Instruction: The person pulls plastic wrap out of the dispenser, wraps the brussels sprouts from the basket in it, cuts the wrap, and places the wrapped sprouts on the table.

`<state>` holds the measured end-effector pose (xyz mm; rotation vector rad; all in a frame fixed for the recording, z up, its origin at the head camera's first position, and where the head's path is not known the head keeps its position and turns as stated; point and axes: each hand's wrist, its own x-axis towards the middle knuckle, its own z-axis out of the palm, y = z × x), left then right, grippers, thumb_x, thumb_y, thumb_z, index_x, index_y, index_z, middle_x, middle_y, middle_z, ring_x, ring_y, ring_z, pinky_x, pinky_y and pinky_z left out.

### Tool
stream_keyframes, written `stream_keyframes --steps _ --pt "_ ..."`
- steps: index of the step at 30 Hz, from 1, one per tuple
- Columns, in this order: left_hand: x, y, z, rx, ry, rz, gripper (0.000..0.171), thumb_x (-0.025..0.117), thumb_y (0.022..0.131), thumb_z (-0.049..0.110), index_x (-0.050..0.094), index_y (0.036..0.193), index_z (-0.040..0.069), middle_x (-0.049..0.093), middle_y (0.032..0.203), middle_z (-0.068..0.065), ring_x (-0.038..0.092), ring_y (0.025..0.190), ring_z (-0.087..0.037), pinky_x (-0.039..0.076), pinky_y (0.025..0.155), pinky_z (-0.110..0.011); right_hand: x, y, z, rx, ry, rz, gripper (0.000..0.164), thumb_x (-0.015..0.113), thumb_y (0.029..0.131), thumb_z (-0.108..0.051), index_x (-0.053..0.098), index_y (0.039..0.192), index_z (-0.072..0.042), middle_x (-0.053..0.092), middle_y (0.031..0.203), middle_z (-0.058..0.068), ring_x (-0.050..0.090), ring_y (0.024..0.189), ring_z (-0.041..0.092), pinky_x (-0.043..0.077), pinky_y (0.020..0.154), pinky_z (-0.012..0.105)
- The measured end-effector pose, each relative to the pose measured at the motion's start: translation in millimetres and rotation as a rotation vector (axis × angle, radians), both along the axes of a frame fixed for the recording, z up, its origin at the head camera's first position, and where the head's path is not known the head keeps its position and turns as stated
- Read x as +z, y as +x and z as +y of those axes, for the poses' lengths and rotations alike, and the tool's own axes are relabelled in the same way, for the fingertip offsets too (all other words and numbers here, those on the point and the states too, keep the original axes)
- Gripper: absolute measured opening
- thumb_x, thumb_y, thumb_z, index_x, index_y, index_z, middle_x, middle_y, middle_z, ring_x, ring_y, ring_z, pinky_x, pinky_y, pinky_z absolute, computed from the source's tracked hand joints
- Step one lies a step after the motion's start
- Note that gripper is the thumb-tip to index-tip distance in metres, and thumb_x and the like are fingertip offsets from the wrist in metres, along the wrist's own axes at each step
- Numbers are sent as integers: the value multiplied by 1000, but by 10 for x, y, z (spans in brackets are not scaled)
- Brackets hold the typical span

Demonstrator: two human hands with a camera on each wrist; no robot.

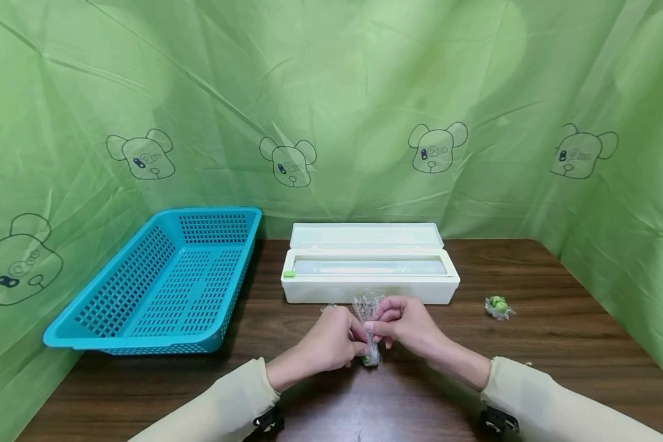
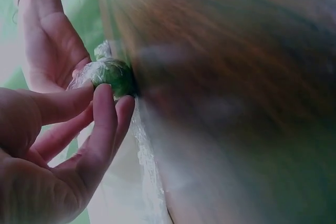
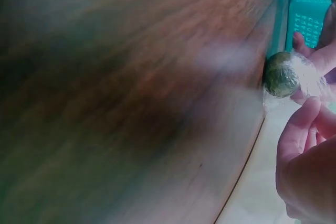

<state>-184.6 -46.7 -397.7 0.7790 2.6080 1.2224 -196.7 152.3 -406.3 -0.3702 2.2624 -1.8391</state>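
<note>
A small round green ball [image 2: 118, 78] wrapped in clear cling film sits low over the table, in front of the white dispenser box. My left hand [image 1: 334, 337] pinches it between thumb and fingertips at its side. From the other side, my right hand [image 1: 404, 325] pinches the gathered film [image 1: 368, 307], which fans out above the fingers. In the right wrist view the green ball [image 3: 281, 75] shows its smooth film-covered side, with twisted film leading to the fingertips. Its exact kind is hard to tell through the film.
A white cling film dispenser [image 1: 370, 290] stands behind the hands, lid raised, with a green slider [image 1: 290, 274] at its left. On the left is a blue plastic basket [image 1: 215, 337]. Another small green film-wrapped piece [image 1: 498, 304] lies to the right. A green curtain [image 1: 353, 80] encloses the table.
</note>
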Motion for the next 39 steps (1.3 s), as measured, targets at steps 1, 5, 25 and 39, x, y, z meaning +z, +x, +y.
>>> stream_keyframes --steps 1,5,25,39 --pt "-3 -1 -3 11 5 7 13 86 86 -1 80 77 7 68 62 5 60 40 -9 51 42 -24 -6 -7 -8 -2 8 -1 20 84 88 -3 66 95 5 74 77 12 62 58 17 53 55 30" --pt "-12 3 -27 35 28 16 22 87 84 -1 74 70 9 67 66 7 63 42 -13 52 43 -26 -31 -30 -39 2 18 -21 23 83 88 -3 64 99 5 74 76 12 61 58 18 52 53 28" --pt "118 199 -166 -2 -13 109 21 82 90 5 83 111 8 77 81 4 62 64 4 52 56 -19 -52 -14 -139 23 -15 -121 21 73 85 10 60 101 8 72 77 15 67 61 21 59 58 33" --pt "14 244 -40 25 -125 239 5 83 92 16 87 94 18 78 88 12 62 78 6 51 66 -18 -34 -92 -155 10 78 -150 24 80 91 -2 63 103 8 70 70 13 65 56 18 59 53 33"
